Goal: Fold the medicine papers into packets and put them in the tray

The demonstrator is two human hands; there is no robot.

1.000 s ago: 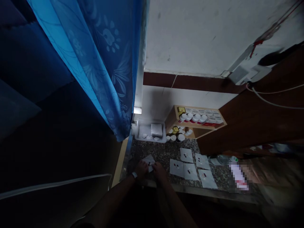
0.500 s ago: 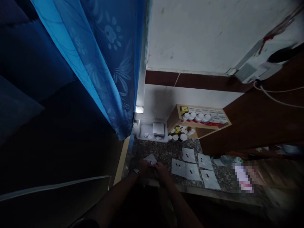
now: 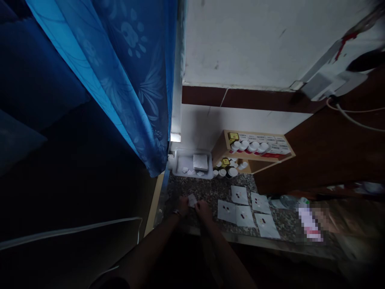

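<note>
Paper sheet [image 3: 192, 200] sits pinched between left hand [image 3: 182, 206] and right hand [image 3: 203, 209], both grips pressed together on it near the bench's [image 3: 180, 185] front edge; five more sheets [image 3: 243, 212], small dark marks on each, lie right of it.

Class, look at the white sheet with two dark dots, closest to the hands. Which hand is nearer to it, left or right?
Right. The right hand is just to the sheet's left, not touching it. The left hand is farther off, on the far side of the small paper between the hands.
</note>
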